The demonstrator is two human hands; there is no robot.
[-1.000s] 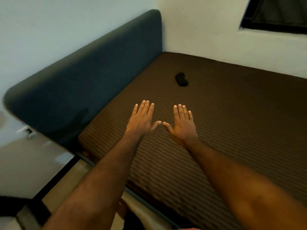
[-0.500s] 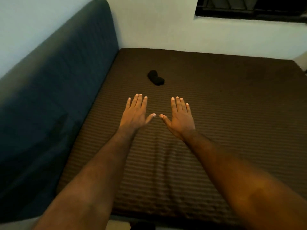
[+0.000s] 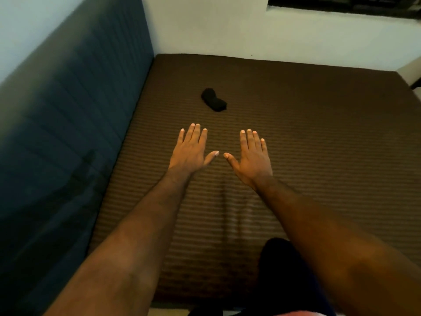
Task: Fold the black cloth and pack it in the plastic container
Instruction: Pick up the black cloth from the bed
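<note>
Both hands are stretched out flat over the bed, backs up, fingers straight and held close together, thumbs angled inward toward each other. The left hand [image 3: 190, 153] and the right hand [image 3: 251, 159] sit side by side with a narrow gap between the two thumb tips, which do not touch. Neither hand holds anything. Whether the palms rest on the bed cover or hang just above it cannot be told from this angle.

Beyond the fingertips, nearer the left hand's side, the black cloth [image 3: 213, 99] lies on the bed [image 3: 319, 133] as a small bunched or rolled lump, apart from both hands. Its folds are too dark to make out, so its exact shape is unclear. The bed cover is brown with fine stripes running across it, and shows a few shallow creases between the forearms.

A dark blue padded headboard [image 3: 75, 133] runs along the left side of the bed, up against a pale wall [image 3: 216, 26]. A dark window [image 3: 341, 4] is cut off by the top edge at upper right. Near the bottom, between the forearms, a black shape [image 3: 280, 270] lies partly behind the right forearm; what it is cannot be told. Both forearms run off the bottom edge.
</note>
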